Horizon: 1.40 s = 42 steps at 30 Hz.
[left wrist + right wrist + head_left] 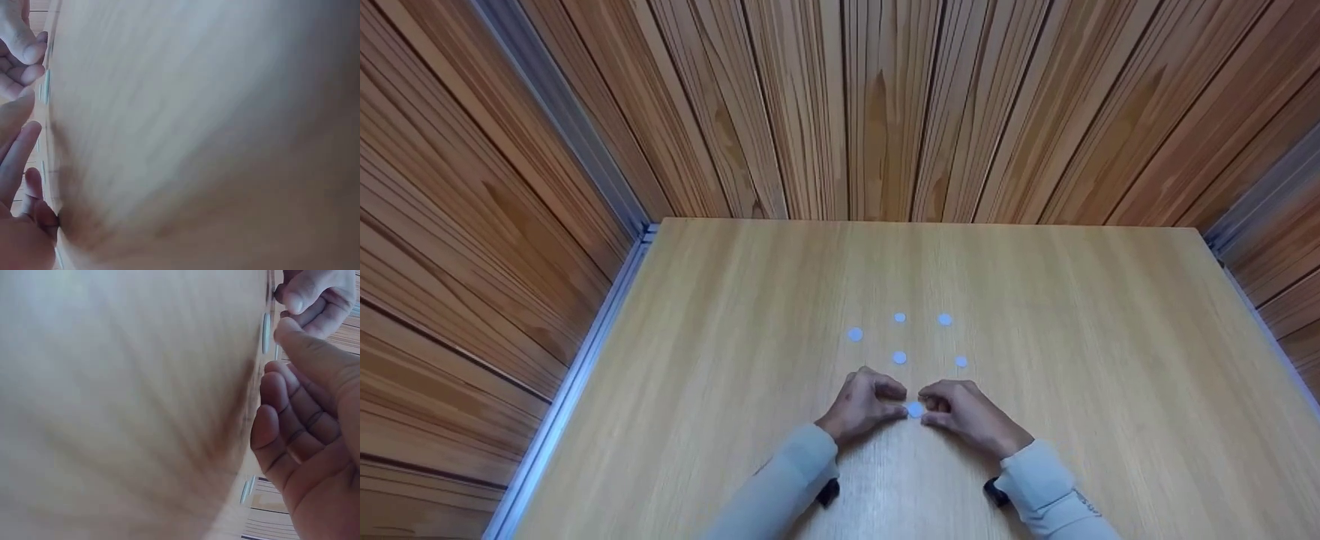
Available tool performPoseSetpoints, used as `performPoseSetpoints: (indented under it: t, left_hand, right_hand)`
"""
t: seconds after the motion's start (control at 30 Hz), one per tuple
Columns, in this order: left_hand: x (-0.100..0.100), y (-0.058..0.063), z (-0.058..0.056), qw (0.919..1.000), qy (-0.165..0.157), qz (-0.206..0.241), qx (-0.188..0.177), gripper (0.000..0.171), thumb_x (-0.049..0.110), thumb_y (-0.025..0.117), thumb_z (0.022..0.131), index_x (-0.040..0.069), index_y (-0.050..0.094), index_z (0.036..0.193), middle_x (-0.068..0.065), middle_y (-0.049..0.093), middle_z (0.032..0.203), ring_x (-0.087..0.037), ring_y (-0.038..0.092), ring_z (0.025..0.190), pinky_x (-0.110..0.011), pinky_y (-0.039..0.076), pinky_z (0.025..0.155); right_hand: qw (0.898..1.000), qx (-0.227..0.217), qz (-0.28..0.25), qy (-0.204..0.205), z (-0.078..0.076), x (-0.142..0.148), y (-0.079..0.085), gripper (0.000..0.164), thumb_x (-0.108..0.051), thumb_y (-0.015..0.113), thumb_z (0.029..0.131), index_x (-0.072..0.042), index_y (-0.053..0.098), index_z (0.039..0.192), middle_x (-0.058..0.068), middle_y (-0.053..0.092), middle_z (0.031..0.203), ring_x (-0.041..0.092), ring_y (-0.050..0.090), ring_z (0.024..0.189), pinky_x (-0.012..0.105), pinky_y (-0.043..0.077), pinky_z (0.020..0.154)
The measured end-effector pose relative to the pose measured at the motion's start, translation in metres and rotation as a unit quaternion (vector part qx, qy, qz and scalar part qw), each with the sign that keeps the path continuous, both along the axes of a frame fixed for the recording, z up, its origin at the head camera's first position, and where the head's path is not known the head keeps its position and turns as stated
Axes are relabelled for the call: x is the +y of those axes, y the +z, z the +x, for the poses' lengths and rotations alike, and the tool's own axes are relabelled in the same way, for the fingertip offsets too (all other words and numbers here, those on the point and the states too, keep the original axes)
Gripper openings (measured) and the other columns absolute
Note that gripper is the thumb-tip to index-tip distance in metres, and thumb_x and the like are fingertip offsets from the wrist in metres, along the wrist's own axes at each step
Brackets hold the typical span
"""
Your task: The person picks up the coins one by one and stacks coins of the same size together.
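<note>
A small, flat, pale round disc (914, 409) lies on the wooden table (720, 360) between the two hands. My left hand (864, 403) is at its left side, thumb tip right at the disc's edge. From the other side my right hand (969, 416) faces it, its thumb and forefinger close to the rim. Neither hand grips the disc; their fingers are loosely bent. The left wrist view shows the same disc (46, 86) edge-on by the left thumb. In the right wrist view the disc (266, 333) lies beside the right thumb tip.
Beyond the hands several more pale discs lie spread on the table, among them a larger one (855, 334) at the left and a smaller one (961, 361) at the right. Wood-plank walls (877, 112) and a metal rail (577, 375) border the table.
</note>
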<state>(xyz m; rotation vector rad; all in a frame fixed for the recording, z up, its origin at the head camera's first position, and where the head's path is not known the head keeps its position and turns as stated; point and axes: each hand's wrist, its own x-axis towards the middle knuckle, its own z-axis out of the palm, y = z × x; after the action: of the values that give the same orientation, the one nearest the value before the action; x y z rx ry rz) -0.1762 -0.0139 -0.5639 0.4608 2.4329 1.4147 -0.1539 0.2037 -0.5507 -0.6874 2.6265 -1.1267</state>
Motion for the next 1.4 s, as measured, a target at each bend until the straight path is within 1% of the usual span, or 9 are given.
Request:
performPoseSetpoints:
  t: [0.13,0.27,0.43,0.57,0.67,0.8,1.0,1.23,1.4]
  left_hand:
    - [0.003,-0.001,-0.001,0.9999,-0.008,0.002,0.011,0.017,0.009,0.084,0.08,0.011,0.079,0.095,0.01,0.075,0.089,-0.002,0.065,0.091,-0.029,0.047,0.091]
    - [0.005,-0.002,-0.001,0.9997,-0.013,0.001,0.02,0.015,0.006,0.083,0.08,0.009,0.08,0.094,0.008,0.076,0.087,-0.001,0.069,0.085,-0.024,0.052,0.082]
    - [0.005,-0.002,0.0,0.9998,-0.011,-0.002,0.016,0.014,0.003,0.082,0.08,0.009,0.079,0.093,0.007,0.076,0.086,0.0,0.069,0.082,-0.021,0.052,0.079]
    - [0.005,-0.002,0.0,0.9996,-0.013,-0.001,0.027,0.013,0.003,0.082,0.081,0.009,0.079,0.091,0.007,0.075,0.084,0.0,0.069,0.08,-0.021,0.052,0.078]
    - [0.004,-0.003,0.0,0.9994,-0.015,0.0,0.031,0.012,0.002,0.082,0.08,0.009,0.079,0.09,0.007,0.075,0.083,0.0,0.068,0.078,-0.02,0.052,0.076]
    - [0.003,-0.003,0.002,0.9995,-0.017,0.005,0.027,0.012,0.0,0.082,0.08,0.009,0.079,0.088,0.006,0.075,0.081,0.0,0.068,0.076,-0.019,0.052,0.073]
    - [-0.002,-0.004,0.005,0.9997,-0.016,0.009,0.015,0.012,0.0,0.082,0.079,0.009,0.079,0.087,0.006,0.075,0.08,0.0,0.068,0.074,-0.019,0.052,0.072]
    - [-0.01,-0.006,0.009,0.9993,-0.021,0.013,0.028,0.012,0.0,0.083,0.078,0.009,0.079,0.084,0.005,0.075,0.08,-0.001,0.068,0.074,-0.018,0.053,0.07]
    - [-0.017,-0.004,0.013,0.9996,-0.025,0.006,0.008,0.014,-0.001,0.082,0.079,0.011,0.079,0.086,0.007,0.075,0.081,0.0,0.068,0.077,-0.019,0.053,0.073]
  right_hand:
    - [1.0,0.001,0.008,0.003,0.0,-0.002,0.0,0.018,-0.007,0.075,0.089,-0.004,0.072,0.107,-0.007,0.062,0.084,0.007,0.055,0.075,0.025,0.047,0.068]
    - [1.0,0.003,0.012,0.003,-0.001,-0.004,-0.001,0.017,-0.007,0.074,0.09,-0.004,0.074,0.107,-0.007,0.063,0.086,0.007,0.056,0.076,0.025,0.048,0.069]
    - [1.0,0.011,0.009,0.007,-0.001,-0.006,-0.002,0.013,-0.006,0.073,0.09,-0.004,0.075,0.103,-0.008,0.062,0.084,0.007,0.055,0.075,0.024,0.048,0.068]
    - [1.0,0.014,0.009,0.006,-0.001,-0.007,-0.004,0.011,-0.005,0.073,0.09,-0.005,0.076,0.101,-0.008,0.062,0.083,0.006,0.054,0.074,0.024,0.048,0.067]
    - [1.0,0.008,0.013,0.004,0.0,-0.008,-0.004,0.011,-0.005,0.073,0.09,-0.005,0.076,0.101,-0.009,0.062,0.083,0.005,0.054,0.073,0.023,0.048,0.067]
    - [1.0,-0.007,0.016,0.003,0.001,-0.011,-0.004,0.011,-0.006,0.072,0.091,-0.006,0.076,0.102,-0.009,0.062,0.084,0.006,0.055,0.075,0.024,0.048,0.068]
    - [1.0,-0.008,0.025,0.0,0.004,-0.016,-0.005,0.009,-0.008,0.073,0.091,-0.009,0.076,0.099,-0.01,0.063,0.084,0.006,0.056,0.075,0.025,0.047,0.068]
    - [0.999,-0.003,0.036,0.002,0.006,-0.022,-0.003,0.01,-0.007,0.075,0.089,-0.007,0.075,0.099,-0.009,0.065,0.085,0.007,0.056,0.077,0.027,0.047,0.07]
    - [0.999,-0.006,0.039,0.008,0.009,-0.028,-0.002,0.011,-0.007,0.076,0.087,-0.006,0.075,0.099,-0.009,0.065,0.085,0.007,0.056,0.077,0.027,0.047,0.07]
